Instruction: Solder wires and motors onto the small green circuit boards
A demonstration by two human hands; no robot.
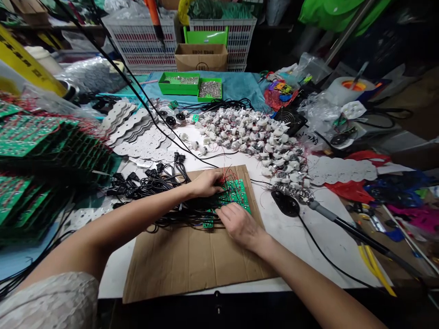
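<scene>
A green circuit board [236,193] with red wires lies on a sheet of brown cardboard [192,260] in front of me. My left hand [206,183] rests on the board's upper left corner, fingers curled down over the red wires and black cables [161,183]. My right hand [240,225] presses on the board's lower edge, fingers bent and pinched at a small green piece [207,224]. What the fingertips grip is hidden.
A heap of small white motors [254,137] lies beyond the board. A soldering iron [343,224] rests at the right on its black stand [285,204]. Stacked green boards [41,160] fill the left. Green trays [192,85], metal strips [137,132] and crates stand behind.
</scene>
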